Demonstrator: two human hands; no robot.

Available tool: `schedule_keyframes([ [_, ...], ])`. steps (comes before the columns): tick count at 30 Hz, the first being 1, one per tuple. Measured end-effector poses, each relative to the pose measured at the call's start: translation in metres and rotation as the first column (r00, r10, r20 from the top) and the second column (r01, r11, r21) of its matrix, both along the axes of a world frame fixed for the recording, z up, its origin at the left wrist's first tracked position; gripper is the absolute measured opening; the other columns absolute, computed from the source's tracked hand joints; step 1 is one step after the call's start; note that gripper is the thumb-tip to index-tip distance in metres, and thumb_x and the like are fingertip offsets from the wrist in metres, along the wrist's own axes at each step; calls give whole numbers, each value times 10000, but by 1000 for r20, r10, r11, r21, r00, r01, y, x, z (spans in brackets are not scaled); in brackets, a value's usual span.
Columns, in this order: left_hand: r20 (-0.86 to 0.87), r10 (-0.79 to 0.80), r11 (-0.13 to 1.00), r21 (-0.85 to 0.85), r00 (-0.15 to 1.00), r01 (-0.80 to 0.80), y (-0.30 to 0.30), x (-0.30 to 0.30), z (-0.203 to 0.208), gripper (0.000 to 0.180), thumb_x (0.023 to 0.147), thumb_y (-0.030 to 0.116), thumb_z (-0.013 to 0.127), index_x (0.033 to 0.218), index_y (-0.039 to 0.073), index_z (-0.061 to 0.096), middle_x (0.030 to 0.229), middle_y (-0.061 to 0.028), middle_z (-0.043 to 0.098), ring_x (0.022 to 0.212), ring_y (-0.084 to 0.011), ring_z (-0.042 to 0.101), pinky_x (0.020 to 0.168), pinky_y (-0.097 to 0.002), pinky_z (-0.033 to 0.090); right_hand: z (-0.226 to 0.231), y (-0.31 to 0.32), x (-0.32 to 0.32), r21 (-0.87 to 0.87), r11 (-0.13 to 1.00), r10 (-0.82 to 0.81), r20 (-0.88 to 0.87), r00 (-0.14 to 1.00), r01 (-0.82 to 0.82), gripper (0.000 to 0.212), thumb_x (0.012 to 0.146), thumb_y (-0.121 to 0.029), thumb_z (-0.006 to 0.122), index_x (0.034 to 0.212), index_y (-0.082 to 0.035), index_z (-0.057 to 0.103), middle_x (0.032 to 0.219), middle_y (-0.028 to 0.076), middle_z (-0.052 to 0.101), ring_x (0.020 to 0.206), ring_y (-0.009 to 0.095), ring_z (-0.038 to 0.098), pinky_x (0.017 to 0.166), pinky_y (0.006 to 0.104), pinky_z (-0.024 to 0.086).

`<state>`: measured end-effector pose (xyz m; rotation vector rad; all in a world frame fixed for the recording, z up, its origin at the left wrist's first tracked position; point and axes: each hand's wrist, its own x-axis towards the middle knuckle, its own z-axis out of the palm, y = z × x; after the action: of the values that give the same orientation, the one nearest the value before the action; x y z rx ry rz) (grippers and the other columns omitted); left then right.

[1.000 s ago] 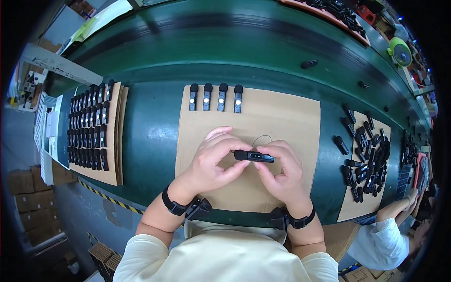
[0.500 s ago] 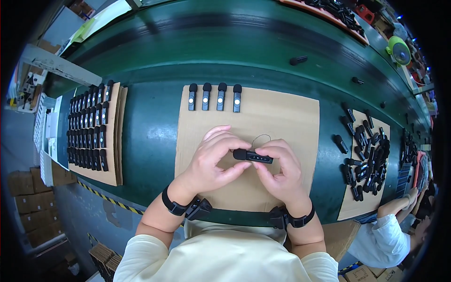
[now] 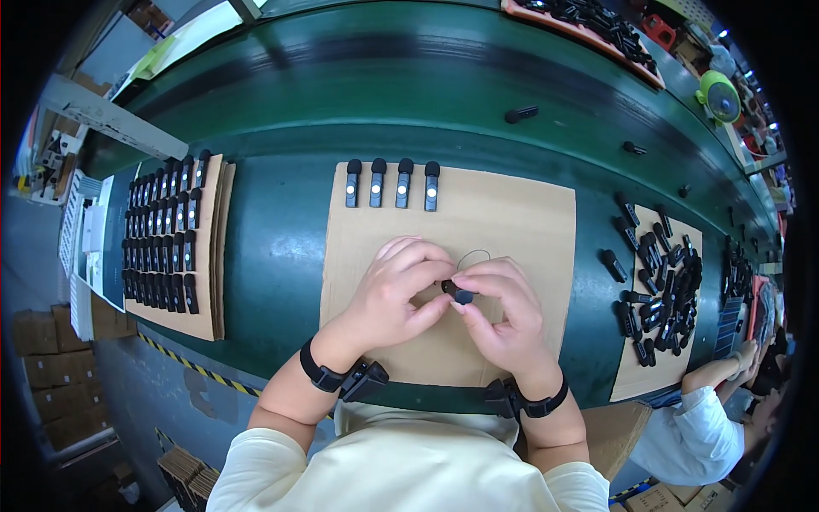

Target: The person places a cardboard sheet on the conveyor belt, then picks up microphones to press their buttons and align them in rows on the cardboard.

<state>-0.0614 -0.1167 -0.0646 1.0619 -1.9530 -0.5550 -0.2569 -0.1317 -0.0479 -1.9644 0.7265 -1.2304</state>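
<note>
Both hands meet over a cardboard sheet (image 3: 546,256), fingertips closed round one small black clip-on microphone (image 3: 463,297) with a foam cap. Its end is turned up, and the fingers hide most of its body. My left hand (image 3: 397,286) pinches it from the left, while my right hand (image 3: 505,311) grips it between thumb and fingers. A thin dark loop (image 3: 474,253) stands out above the right fingers; what it belongs to is unclear. Along the sheet's far edge lies a row of several similar microphones (image 3: 403,189), each with a white round spot.
At left, stacked cardboard (image 3: 217,282) carries rows of microphones (image 3: 162,252). Loose microphones (image 3: 670,286) lie heaped on cardboard at right. More lie scattered on the green belt (image 3: 367,77) beyond, near an orange tray (image 3: 589,38). A co-worker's arm (image 3: 712,384) is at far right.
The microphone has turned from lying crosswise to end-up between my fingers, and my right fingers have closed further over it. Loose microphones on the belt have shifted slightly left.
</note>
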Motion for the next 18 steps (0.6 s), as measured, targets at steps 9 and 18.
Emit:
schedule_keyframes([
  [9, 207, 186, 976, 73, 960, -205, 5, -3, 0, 314, 748, 249, 796, 988, 84, 678, 1106, -65, 649, 1040, -272, 601, 922, -411, 457, 8, -28, -5, -47, 994, -111, -324, 940, 102, 279, 781, 70, 704, 1038, -10, 630, 1050, 137, 683, 898, 274, 660, 753, 330, 531],
  [18, 300, 166, 981, 49, 939, -189, 6, 0, -8, 251, 762, 247, 785, 919, 71, 699, 1091, -68, 641, 1065, -254, 596, 931, -404, 453, -14, -70, 3, -329, 943, -206, -471, 858, 46, 246, 755, 51, 720, 966, -4, 606, 1069, 139, 665, 916, 336, 660, 781, 389, 541],
])
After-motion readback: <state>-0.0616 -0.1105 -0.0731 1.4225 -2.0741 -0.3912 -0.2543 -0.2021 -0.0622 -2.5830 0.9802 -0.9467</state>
